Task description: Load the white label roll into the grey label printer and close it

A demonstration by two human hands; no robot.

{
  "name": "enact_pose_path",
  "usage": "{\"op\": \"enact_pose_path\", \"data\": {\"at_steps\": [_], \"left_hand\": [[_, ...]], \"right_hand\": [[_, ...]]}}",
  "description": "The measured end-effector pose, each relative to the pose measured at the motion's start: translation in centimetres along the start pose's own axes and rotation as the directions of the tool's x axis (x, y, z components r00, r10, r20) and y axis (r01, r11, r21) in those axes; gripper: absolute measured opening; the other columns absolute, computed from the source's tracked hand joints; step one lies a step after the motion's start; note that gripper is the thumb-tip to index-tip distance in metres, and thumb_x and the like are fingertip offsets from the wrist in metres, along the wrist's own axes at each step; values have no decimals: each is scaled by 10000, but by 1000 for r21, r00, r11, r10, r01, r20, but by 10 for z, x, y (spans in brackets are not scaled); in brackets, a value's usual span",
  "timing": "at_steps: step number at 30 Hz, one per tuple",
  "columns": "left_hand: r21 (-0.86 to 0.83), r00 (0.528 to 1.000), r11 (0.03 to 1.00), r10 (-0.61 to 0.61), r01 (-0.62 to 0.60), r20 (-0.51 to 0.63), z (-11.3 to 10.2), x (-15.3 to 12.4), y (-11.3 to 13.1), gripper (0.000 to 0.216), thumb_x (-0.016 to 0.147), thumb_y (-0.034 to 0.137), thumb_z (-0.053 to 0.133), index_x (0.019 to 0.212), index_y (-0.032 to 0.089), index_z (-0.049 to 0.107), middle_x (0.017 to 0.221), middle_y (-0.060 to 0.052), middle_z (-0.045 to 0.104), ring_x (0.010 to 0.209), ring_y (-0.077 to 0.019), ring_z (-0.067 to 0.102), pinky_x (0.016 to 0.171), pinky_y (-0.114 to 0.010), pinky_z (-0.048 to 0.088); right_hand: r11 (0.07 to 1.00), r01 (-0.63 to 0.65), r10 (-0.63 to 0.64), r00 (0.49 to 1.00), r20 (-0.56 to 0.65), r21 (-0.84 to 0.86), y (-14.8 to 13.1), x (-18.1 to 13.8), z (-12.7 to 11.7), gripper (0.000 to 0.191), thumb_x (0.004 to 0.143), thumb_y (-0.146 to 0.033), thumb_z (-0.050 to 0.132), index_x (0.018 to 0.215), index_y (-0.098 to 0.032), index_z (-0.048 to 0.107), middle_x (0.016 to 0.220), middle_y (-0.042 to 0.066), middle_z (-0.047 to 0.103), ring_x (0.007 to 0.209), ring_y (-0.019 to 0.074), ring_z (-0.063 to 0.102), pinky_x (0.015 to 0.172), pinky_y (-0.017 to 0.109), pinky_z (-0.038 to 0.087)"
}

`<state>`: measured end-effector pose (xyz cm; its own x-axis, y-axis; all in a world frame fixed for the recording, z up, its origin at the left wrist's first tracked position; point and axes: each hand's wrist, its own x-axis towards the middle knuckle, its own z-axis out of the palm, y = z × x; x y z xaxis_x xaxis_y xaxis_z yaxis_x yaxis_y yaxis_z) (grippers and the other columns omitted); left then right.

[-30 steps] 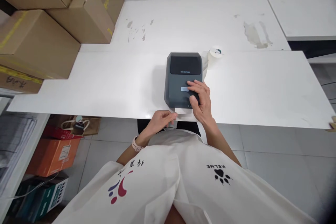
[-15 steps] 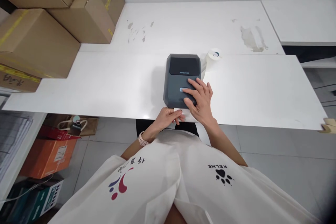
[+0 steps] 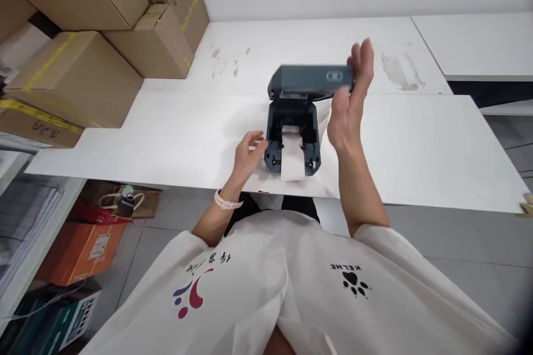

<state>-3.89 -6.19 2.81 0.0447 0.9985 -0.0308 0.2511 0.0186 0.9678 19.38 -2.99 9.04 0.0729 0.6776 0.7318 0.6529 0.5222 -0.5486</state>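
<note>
A dark grey label printer stands near the front edge of the white table. Its lid is swung up, and white label paper runs through the open body and out over the front. My right hand is raised at the lid's right end, fingers stretched upward, palm against the lid. My left hand rests at the printer's left front corner with its fingers curled against the body. The paper roll behind the printer is hidden by the lid and my right hand.
Several cardboard boxes are stacked at the table's back left. A second white surface lies at the back right. Under the table on the left sit an orange box, a brown bag and a green box.
The printer lid was down with my right hand on its button; now the lid is lifted up by my right hand. My left hand moved from the paper at the front to the left corner.
</note>
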Motion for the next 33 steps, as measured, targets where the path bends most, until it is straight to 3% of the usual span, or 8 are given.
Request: {"op": "enact_pose_path", "data": {"at_steps": [6, 10, 14, 19, 21, 27, 31, 33], "left_hand": [[235, 989, 972, -19, -16, 148, 29, 29, 16, 821, 882, 445, 689, 1604, 289, 330, 1741, -128, 338, 1633, -398, 237, 1258, -596, 346], [241, 988, 970, -25, -12, 150, 34, 36, 20, 772, 907, 429, 635, 1604, 293, 331, 1732, -120, 371, 1572, -384, 386, 1223, -559, 400], [297, 997, 954, 9, -34, 82, 35, 41, 20, 653, 910, 326, 577, 1544, 253, 435, 1493, -136, 634, 1190, -330, 689, 1026, -484, 519], [382, 992, 915, 122, -130, 45, 37, 48, 11, 702, 866, 151, 496, 1563, 194, 427, 760, -9, 670, 781, -255, 664, 845, -386, 485], [379, 986, 911, 158, -164, 46, 38, 50, 6, 732, 836, 109, 473, 1562, 198, 428, 635, 35, 556, 693, -236, 610, 794, -353, 460], [400, 988, 904, 148, -148, 29, 38, 51, 2, 726, 826, 115, 490, 1542, 232, 455, 693, 14, 602, 718, -243, 600, 792, -347, 446], [416, 988, 898, 157, -143, 2, 39, 50, 2, 701, 832, 92, 473, 1512, 258, 497, 862, -25, 700, 847, -260, 658, 858, -364, 455], [414, 988, 899, 153, -140, 3, 39, 49, 2, 687, 838, 83, 465, 1504, 243, 513, 899, -39, 714, 873, -263, 671, 882, -374, 459]], "right_hand": [[994, -105, 100, 981, 168, 26, 31, 91, 7, 804, 964, -812, 127, 1648, -512, -173, 1768, -156, 206, 1665, 199, 115, 1357, 517, 192], [992, -125, 129, 938, 321, -36, 53, 104, 3, 851, 927, -855, 140, 1615, -529, -239, 1746, -240, 215, 1661, 120, -7, 1394, 458, 98], [993, -84, 97, 979, 178, -77, 51, 89, 0, 800, 973, -818, 235, 1667, -521, -29, 1775, -207, 108, 1678, 213, 67, 1348, 521, 240], [970, 13, 29, 986, 167, -243, 17, 55, 4, 609, 1091, -507, 185, 1590, -301, 468, 1488, 97, 607, 1474, 338, 494, 1219, 587, 393], [962, 91, 35, 895, 444, -259, 10, 42, 11, 532, 1083, -401, 277, 1453, -260, 632, 1331, 121, 717, 1302, 346, 629, 1120, 555, 479], [874, 307, 281, 314, 907, -377, 14, 25, 47, 374, 939, -229, 563, 1257, -183, 756, 1113, 162, 801, 1032, 365, 743, 901, 472, 536], [981, 148, 95, 180, 979, -123, 18, 34, 30, 442, 944, -352, 612, 1356, -230, 716, 1136, 97, 801, 967, 293, 744, 838, 391, 547], [999, -36, -23, 226, 974, 31, 24, 36, -1, 522, 947, -475, 636, 1419, -257, 679, 1217, 78, 784, 1001, 272, 729, 872, 396, 557]]}}
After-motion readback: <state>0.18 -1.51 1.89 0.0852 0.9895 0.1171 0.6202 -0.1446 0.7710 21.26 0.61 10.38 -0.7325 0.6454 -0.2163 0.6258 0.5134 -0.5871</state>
